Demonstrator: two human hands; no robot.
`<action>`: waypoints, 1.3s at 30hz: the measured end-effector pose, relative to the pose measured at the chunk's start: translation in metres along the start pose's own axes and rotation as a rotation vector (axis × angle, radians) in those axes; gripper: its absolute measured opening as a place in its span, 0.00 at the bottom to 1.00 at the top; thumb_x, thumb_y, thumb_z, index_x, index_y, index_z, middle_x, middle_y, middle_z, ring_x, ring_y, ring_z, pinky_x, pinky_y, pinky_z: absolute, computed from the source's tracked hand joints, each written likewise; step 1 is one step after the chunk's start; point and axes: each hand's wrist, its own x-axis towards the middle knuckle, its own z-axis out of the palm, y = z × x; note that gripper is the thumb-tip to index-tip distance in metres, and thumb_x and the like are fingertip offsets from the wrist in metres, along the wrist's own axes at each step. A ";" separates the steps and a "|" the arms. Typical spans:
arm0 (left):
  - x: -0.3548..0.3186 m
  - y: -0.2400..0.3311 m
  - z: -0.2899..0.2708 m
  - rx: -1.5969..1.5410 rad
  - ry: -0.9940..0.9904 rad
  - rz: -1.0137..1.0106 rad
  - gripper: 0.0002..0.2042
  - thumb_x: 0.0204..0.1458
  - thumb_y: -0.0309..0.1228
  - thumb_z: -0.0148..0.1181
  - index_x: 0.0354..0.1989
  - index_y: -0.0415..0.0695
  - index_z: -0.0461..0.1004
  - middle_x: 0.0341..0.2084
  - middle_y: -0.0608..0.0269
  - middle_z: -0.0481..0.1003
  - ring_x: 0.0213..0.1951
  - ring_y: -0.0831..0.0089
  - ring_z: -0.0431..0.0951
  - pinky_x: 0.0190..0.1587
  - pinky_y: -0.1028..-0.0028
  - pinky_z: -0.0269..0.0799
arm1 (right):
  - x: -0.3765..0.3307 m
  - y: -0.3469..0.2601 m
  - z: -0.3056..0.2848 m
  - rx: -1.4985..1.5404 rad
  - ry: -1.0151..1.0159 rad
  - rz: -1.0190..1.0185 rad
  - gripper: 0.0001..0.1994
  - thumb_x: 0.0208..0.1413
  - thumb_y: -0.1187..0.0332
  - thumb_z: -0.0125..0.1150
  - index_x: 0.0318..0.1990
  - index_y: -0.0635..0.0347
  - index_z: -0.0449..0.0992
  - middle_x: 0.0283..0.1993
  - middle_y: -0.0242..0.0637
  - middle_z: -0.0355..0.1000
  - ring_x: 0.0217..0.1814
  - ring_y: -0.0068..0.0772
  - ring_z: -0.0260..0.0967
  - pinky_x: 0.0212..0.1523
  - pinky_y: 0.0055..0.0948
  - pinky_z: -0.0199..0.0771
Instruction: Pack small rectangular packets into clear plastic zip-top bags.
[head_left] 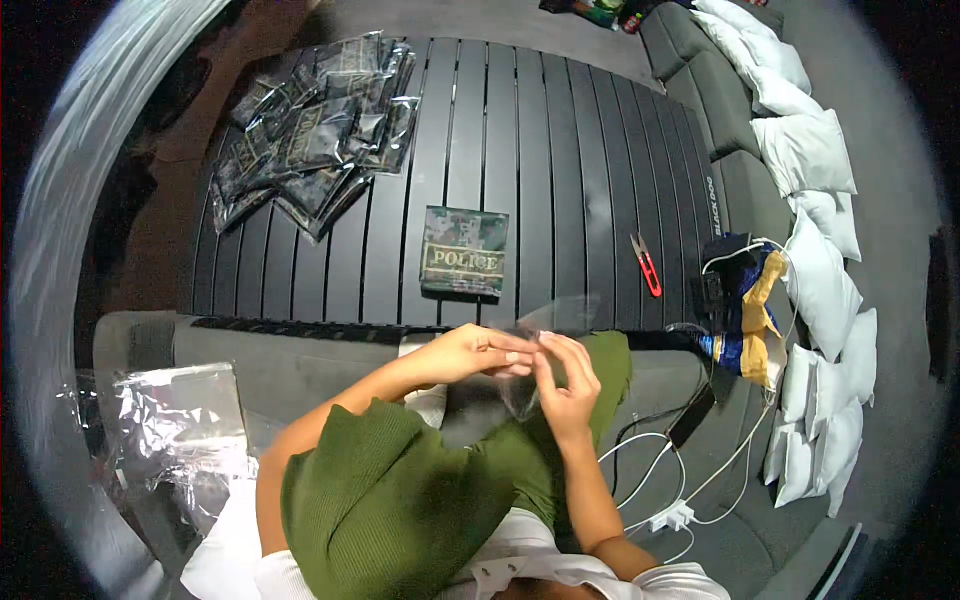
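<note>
Slatted desk [600, 200] ahead bears a camouflage square [465, 250] at eleven o'clock from the clear bag [563, 315], which the left hand [468, 353] and right hand [569, 390] pinch with narrowed fingers, where light rubbing, without tugging, should best part its layers.

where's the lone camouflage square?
Head view: the flat camouflage square lies on the near side of the black slatted table, right of the bagged camouflage pile, left of the red-handled snips.
</note>
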 end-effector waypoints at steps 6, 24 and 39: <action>-0.032 0.028 -0.001 0.427 0.564 0.370 0.15 0.50 0.20 0.48 0.48 0.35 0.68 0.37 0.58 0.75 0.41 0.76 0.75 0.46 0.77 0.69 | 0.024 0.002 0.023 0.049 0.231 0.017 0.11 0.40 0.85 0.55 0.34 0.65 0.69 0.35 0.43 0.71 0.36 0.43 0.69 0.38 0.33 0.69; -0.080 0.121 -0.033 1.388 0.468 0.266 0.19 0.45 0.25 0.53 0.49 0.47 0.67 0.24 0.49 0.74 0.29 0.54 0.75 0.33 0.63 0.70 | 0.119 -0.076 0.051 -0.657 -0.604 -1.239 0.17 0.39 0.68 0.53 0.41 0.61 0.71 0.35 0.36 0.68 0.43 0.30 0.65 0.53 0.35 0.59; -0.101 0.119 -0.012 1.833 0.907 0.699 0.10 0.40 0.34 0.58 0.30 0.45 0.72 0.25 0.66 0.71 0.31 0.69 0.71 0.31 0.72 0.67 | 0.143 -0.034 0.105 0.482 -0.976 0.233 0.10 0.52 0.70 0.46 0.40 0.65 0.66 0.33 0.41 0.72 0.30 0.30 0.71 0.33 0.26 0.70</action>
